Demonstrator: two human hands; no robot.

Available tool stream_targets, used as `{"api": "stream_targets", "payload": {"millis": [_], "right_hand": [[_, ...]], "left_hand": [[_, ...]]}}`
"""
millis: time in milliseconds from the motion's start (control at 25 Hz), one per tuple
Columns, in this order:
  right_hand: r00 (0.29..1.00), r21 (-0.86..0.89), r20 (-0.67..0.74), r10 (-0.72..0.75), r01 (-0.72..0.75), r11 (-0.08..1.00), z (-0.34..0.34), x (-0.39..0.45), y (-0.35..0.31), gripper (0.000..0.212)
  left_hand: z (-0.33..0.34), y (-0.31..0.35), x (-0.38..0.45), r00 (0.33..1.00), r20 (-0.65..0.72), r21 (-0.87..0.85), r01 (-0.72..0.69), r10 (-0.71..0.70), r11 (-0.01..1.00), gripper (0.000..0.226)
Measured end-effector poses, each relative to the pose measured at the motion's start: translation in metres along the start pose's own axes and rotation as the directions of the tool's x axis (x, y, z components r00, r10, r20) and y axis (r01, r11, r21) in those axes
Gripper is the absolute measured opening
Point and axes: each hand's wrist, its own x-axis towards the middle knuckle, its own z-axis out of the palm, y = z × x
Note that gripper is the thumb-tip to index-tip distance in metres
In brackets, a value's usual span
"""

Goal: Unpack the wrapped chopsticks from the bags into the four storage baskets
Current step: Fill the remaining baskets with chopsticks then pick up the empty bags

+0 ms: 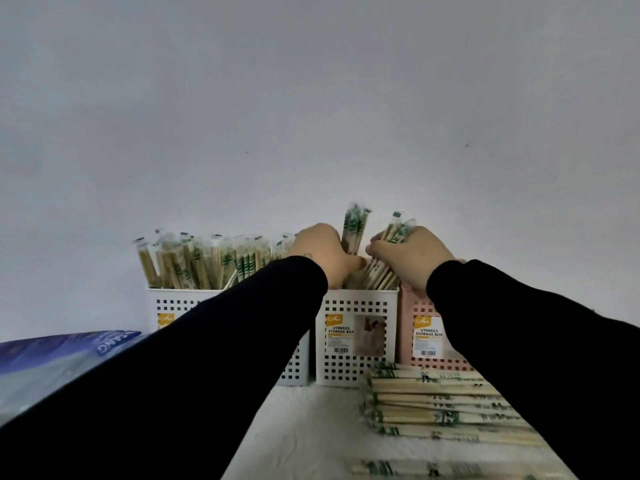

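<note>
Three perforated baskets line the wall. The left white basket [173,303] is packed with upright wrapped chopsticks [207,261]. Both my hands are over the middle white basket [356,341]. My left hand [322,254] grips a few upright wrapped chopsticks [353,225] that stick out above it. My right hand [412,254] grips a slanted bunch of chopsticks [381,271] whose lower ends are in that basket. A pink basket [415,306] stands to the right, partly hidden by my right sleeve.
A pile of wrapped chopsticks [433,407] lies flat on the white cloth in front of the baskets, with more at the bottom edge [415,469]. A blue-and-clear plastic bag [52,362] lies at the left. A plain grey wall stands behind.
</note>
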Motion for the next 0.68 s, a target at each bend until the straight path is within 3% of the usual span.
{"api": "stream_targets", "payload": {"millis": [80, 160, 280, 400, 520, 680], "right_hand": [[0.999, -0.059, 0.032, -0.013, 0.015, 0.998, 0.000, 0.000, -0.003, 0.033], [0.999, -0.098, 0.041, 0.000, 0.004, 0.995, 0.003, -0.001, -0.012, 0.036], [0.996, -0.186, 0.085, 0.021, -0.005, 0.982, -0.003, -0.001, -0.022, 0.040], [0.994, -0.300, 0.108, -0.010, 0.042, 0.953, 0.001, 0.001, -0.037, 0.043], [0.990, -0.423, 0.129, -0.062, 0.111, 0.899, 0.007, 0.006, -0.053, 0.041], [0.974, -0.545, 0.212, -0.084, 0.189, 0.817, 0.014, 0.010, -0.065, 0.039]], "left_hand": [[0.002, -0.006, -0.011, 0.999, -0.014, 0.031, -0.041, 0.041, 0.999, 0.027], [0.005, -0.019, -0.025, 0.992, -0.064, 0.023, -0.103, 0.105, 0.994, 0.043], [0.022, -0.030, -0.046, 0.957, -0.187, 0.035, -0.221, 0.223, 0.975, 0.049], [0.034, -0.044, -0.050, 0.922, -0.235, 0.170, -0.273, 0.308, 0.947, 0.036], [0.038, -0.048, -0.052, 0.929, -0.188, 0.270, -0.264, 0.320, 0.926, 0.021], [0.039, -0.050, -0.054, 0.919, -0.219, 0.222, -0.280, 0.328, 0.934, 0.020]]}}
